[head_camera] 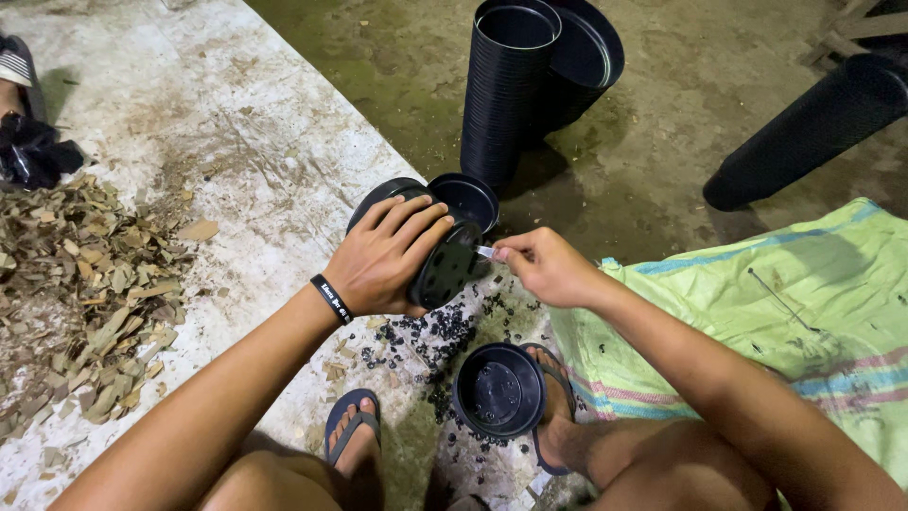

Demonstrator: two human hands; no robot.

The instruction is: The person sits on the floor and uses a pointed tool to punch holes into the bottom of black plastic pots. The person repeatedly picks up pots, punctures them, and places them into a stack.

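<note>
Left hand (383, 257): fingers wrapped over a black pot (445, 268), held on its side at frame centre, base facing my right.
Right hand (544, 267): fingertips pinched on a small metal tool (484, 252), its tip at the pot's base.
Other pots: one open pot (465, 199) touching the held one from behind; one upright pot (498, 390) by my right foot, lower centre.
Debris: black bits (437, 333) scattered under my hands.
Risk: the tool may slip off the smooth base toward my left fingers, since they sit close to the tip; a loose hold could let the pot roll.
Surface: rough, stained concrete slab (236, 123), wood chips (85, 284) at left.
Room: dirt floor (681, 85) beyond, pot stacks (506, 85) at top, green sack (804, 303) at right.
</note>
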